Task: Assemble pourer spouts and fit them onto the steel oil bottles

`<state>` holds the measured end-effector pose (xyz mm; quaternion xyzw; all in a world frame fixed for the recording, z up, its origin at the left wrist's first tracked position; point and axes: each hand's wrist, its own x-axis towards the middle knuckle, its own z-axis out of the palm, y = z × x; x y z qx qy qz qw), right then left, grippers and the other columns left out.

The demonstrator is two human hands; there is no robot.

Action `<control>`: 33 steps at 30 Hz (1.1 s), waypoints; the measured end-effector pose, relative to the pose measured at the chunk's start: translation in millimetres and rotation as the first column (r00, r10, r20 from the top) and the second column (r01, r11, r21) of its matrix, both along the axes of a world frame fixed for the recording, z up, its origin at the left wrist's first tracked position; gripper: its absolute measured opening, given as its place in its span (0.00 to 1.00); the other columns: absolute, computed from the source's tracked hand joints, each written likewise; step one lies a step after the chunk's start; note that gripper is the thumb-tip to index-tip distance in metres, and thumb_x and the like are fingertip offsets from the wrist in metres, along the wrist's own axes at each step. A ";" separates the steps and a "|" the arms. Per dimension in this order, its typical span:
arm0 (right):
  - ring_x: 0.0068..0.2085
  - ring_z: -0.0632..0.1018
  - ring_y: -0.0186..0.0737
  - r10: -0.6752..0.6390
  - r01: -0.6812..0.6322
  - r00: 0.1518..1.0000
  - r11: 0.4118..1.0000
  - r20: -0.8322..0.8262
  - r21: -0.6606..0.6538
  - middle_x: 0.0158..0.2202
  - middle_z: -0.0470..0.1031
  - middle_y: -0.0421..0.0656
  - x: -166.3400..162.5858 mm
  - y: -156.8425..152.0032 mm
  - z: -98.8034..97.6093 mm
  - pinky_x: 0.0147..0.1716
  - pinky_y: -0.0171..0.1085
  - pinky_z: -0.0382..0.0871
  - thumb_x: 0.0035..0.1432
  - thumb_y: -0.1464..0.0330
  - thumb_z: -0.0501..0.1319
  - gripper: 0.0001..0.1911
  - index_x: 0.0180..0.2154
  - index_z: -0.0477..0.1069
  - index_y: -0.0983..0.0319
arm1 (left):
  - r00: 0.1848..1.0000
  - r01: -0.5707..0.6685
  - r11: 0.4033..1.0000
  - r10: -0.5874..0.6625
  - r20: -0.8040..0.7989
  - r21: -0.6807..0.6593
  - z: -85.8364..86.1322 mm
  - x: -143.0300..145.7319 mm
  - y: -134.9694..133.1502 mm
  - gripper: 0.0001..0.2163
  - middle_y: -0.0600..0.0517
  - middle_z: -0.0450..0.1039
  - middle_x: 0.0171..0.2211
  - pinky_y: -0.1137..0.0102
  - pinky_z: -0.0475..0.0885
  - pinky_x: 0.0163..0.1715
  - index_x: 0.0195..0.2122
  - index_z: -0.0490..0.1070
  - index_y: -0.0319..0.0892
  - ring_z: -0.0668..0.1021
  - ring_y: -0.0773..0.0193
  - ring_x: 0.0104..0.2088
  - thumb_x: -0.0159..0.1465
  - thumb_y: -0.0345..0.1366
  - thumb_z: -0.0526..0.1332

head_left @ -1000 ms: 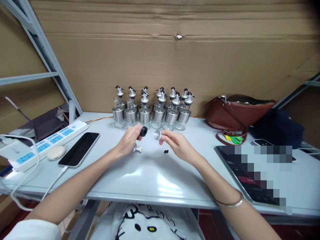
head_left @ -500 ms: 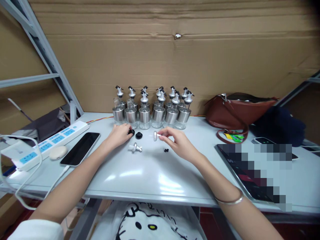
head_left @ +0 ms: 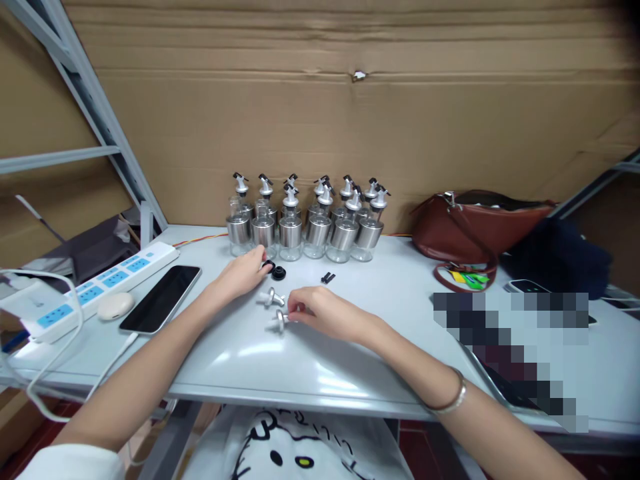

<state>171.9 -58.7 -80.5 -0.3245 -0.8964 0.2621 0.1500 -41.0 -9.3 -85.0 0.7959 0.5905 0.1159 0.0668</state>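
Observation:
My right hand [head_left: 327, 312] pinches the narrow end of a silver pourer spout [head_left: 280, 322], held low over the table or touching it. Just behind it lies a second silver spout [head_left: 272, 298] on its side. My left hand [head_left: 243, 275] is bent, its fingertips closed at a black ring-shaped stopper [head_left: 269, 266] that they partly cover. Touching or nearly touching that one is another black stopper [head_left: 279, 273]. Two short black strips [head_left: 328, 278] lie behind my right hand. Glass bottles with steel bands [head_left: 291, 239] stand in rows at the back, most with spouts; two front-left ones have bare necks.
To the left are a power strip [head_left: 110, 283], a round cream case [head_left: 116, 307] and a phone [head_left: 161, 300] on a cable. A brown handbag [head_left: 475, 223] sits at the back right, with a partly blurred tablet [head_left: 500, 373] in front. Cardboard [head_left: 250, 120] walls the back.
My right hand has moved left and toward me with the spout, bringing it beside the lying one. The black strips have come into view. My left hand has shifted slightly right with the black stopper.

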 end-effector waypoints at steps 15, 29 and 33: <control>0.35 0.74 0.34 0.095 -0.085 0.993 0.988 -0.073 0.125 0.38 0.73 0.43 -1.6 1.3 0.3 0.36 0.34 0.68 0.55 0.73 0.63 0.03 0.34 0.73 0.62 | 0.991 0.122 0.982 -0.129 -0.042 -0.144 15.0 16.9 -31.8 0.20 0.49 0.74 0.27 0.69 0.61 0.25 0.31 0.66 0.43 0.75 0.58 0.26 0.67 0.51 0.44; 0.48 0.74 0.42 -0.328 0.471 0.667 0.881 -0.669 0.038 0.46 0.72 0.51 -17.9 70.9 24.7 0.46 0.42 0.70 0.59 0.68 0.56 0.14 0.48 0.64 0.62 | 0.988 -0.029 0.978 -0.003 0.153 0.207 20.4 22.9 -29.2 0.15 0.54 0.71 0.25 0.71 0.57 0.26 0.28 0.60 0.44 0.73 0.61 0.26 0.68 0.46 0.47; 0.54 0.71 0.45 -0.382 0.568 0.568 0.823 -0.729 0.011 0.54 0.68 0.56 -37.7 111.8 33.5 0.52 0.45 0.67 0.57 0.69 0.58 0.19 0.51 0.62 0.64 | 0.980 -0.042 0.965 -0.012 0.200 0.260 18.3 22.2 -29.5 0.13 0.55 0.70 0.23 0.72 0.57 0.25 0.29 0.61 0.44 0.72 0.63 0.24 0.68 0.44 0.48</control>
